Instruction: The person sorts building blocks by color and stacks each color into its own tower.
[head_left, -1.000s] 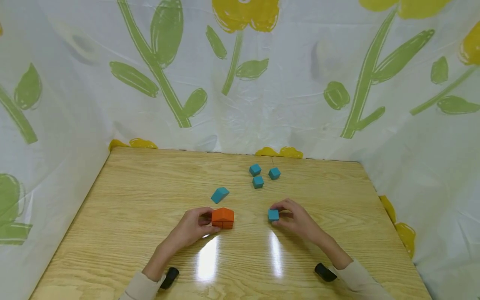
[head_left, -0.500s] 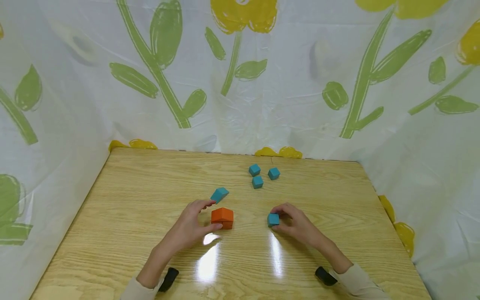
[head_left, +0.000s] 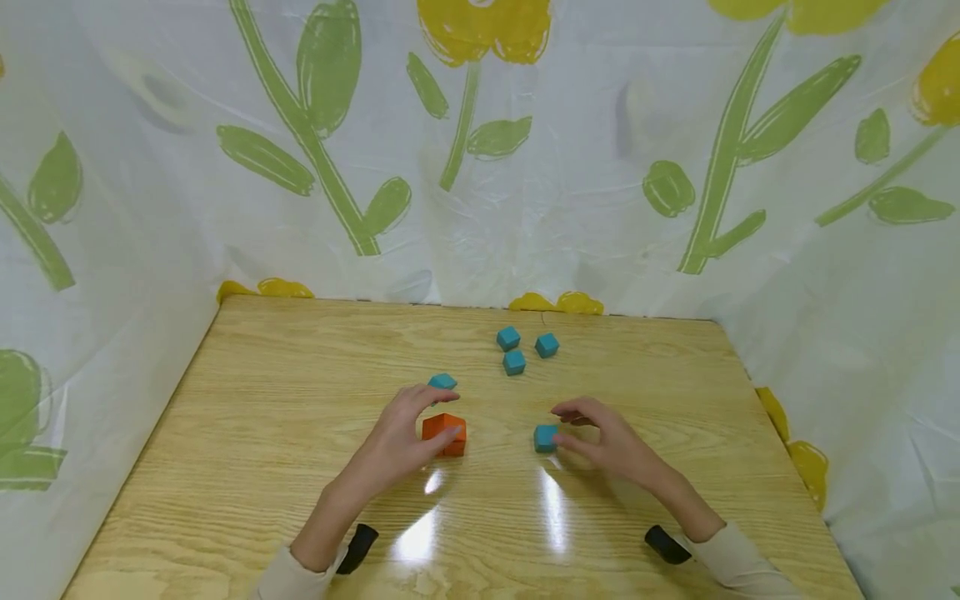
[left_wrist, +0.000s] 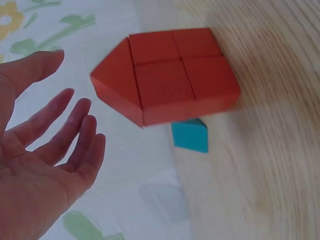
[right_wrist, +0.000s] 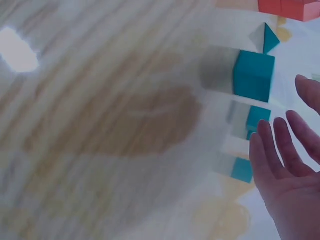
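Observation:
An orange-red block stack (head_left: 435, 427) stands on the table, with cubes (left_wrist: 165, 77) two by two under a triangular roof block (left_wrist: 117, 82). Beside and above this stack my left hand (head_left: 390, 442) hovers, thumb and fingers spread; the left wrist view shows it apart from the roof. A blue cube (head_left: 545, 438) sits on the table to the right. Right at that cube is my right hand (head_left: 615, 446), its fingers relaxed and parted, with a gap to the cube (right_wrist: 253, 75) in the right wrist view. Behind the stack lies a blue triangular block (head_left: 442, 381), partly covered by my left fingers.
Further back are three blue cubes, one at the left (head_left: 508, 337), one nearer (head_left: 514, 362) and one at the right (head_left: 547, 345). A flower-printed white cloth (head_left: 570, 208) hangs round the back and sides of the wooden table (head_left: 300, 375).
My left hand has let go of the orange-red stack and risen over it. My right hand has loosened its grip on the blue cube and drawn slightly right. The blocks stay in place.

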